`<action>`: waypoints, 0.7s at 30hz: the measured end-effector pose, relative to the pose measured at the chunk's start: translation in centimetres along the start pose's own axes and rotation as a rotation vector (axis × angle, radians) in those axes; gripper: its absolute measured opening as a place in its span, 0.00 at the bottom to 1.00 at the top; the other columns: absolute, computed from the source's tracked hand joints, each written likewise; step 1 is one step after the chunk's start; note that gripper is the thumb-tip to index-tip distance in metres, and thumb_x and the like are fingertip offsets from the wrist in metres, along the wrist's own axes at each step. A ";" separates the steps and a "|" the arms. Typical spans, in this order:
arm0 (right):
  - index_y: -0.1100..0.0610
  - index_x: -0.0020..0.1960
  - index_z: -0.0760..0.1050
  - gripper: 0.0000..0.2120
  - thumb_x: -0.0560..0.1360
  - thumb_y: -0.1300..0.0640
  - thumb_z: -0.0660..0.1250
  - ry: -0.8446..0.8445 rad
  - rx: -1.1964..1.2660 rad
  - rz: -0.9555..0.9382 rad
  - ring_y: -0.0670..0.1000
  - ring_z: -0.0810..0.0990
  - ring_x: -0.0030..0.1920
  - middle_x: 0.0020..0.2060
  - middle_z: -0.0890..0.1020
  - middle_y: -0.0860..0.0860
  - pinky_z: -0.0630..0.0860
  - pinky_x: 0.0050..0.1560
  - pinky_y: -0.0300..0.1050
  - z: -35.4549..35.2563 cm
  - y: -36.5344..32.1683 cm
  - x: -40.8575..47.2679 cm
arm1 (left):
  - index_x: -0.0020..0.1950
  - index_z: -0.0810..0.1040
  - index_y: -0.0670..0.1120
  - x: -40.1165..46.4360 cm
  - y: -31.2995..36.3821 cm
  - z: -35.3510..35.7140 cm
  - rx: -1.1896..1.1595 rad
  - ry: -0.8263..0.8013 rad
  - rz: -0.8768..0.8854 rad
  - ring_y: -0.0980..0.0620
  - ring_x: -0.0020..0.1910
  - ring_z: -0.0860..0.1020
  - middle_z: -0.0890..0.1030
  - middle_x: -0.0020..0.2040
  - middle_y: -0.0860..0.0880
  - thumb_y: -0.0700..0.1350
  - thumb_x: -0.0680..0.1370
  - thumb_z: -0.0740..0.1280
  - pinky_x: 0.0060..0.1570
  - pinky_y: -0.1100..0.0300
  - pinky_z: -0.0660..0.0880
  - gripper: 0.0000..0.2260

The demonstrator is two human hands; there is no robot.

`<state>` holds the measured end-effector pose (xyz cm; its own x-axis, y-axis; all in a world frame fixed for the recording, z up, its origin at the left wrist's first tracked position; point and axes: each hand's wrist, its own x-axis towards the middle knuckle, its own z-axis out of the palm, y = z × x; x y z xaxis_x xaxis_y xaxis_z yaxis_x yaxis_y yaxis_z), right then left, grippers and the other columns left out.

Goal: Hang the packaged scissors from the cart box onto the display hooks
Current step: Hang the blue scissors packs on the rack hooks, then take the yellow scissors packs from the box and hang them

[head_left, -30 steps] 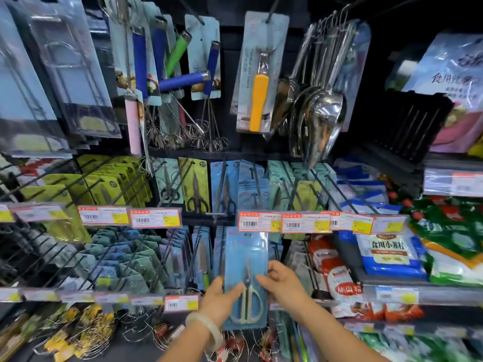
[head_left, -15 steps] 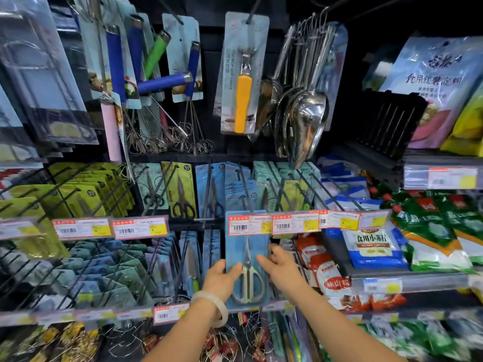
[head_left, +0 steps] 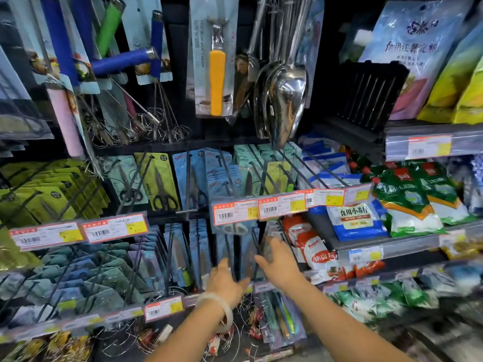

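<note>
Hands open below hung scissors pack

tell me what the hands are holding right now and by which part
Nothing, as far as the blur shows. The left hand and right hand both reach with loose fingers toward the hanging blue scissor packs.

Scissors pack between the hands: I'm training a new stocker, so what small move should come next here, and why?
Probably ease the scissors pack a little further back along its hook, then let go. Its top is hidden behind the price tag, so whether the hook is threaded cannot be seen. The left hand and right hand flank its lower part.
</note>
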<state>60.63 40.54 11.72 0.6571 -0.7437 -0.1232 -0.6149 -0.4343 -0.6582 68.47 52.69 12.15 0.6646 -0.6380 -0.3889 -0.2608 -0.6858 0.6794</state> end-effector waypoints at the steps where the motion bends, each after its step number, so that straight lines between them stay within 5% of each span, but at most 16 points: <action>1: 0.59 0.70 0.64 0.26 0.76 0.52 0.66 -0.016 -0.046 0.000 0.57 0.68 0.68 0.65 0.71 0.57 0.65 0.66 0.44 0.1 0.9 -0.7 | 0.77 0.50 0.47 -0.2 0.3 0.7 0.105 -0.016 0.024 0.43 0.72 0.64 0.60 0.74 0.42 0.53 0.77 0.65 0.68 0.53 0.66 0.35; 11: 0.58 0.69 0.65 0.26 0.75 0.45 0.59 0.073 -0.323 0.151 0.56 0.67 0.67 0.65 0.71 0.55 0.63 0.64 0.44 -5.3 11.0 -9.0 | 0.78 0.47 0.48 -2.0 7.5 10.1 0.756 -0.185 0.471 0.42 0.77 0.47 0.47 0.78 0.42 0.48 0.78 0.63 0.76 0.49 0.48 0.34; 16: 0.56 0.73 0.58 0.30 0.74 0.50 0.64 0.125 -0.467 0.265 0.56 0.63 0.70 0.70 0.65 0.54 0.61 0.66 0.47 -10.8 17.0 -13.1 | 0.77 0.47 0.48 -4.9 13.5 16.6 0.855 -0.267 0.678 0.42 0.77 0.46 0.46 0.78 0.43 0.49 0.78 0.61 0.76 0.47 0.46 0.32; 21: 0.57 0.70 0.64 0.27 0.73 0.53 0.64 0.234 -0.470 0.403 0.58 0.65 0.69 0.66 0.69 0.55 0.64 0.67 0.48 -16.3 23.4 -16.9 | 0.77 0.50 0.47 -8.1 19.1 23.3 0.913 -0.328 0.825 0.41 0.77 0.47 0.49 0.78 0.42 0.52 0.78 0.61 0.75 0.46 0.45 0.32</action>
<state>28.03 34.64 10.50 0.2561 -0.9622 -0.0922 -0.9525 -0.2350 -0.1935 41.79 36.61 13.79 -0.0939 -0.9551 -0.2810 -0.9844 0.0469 0.1696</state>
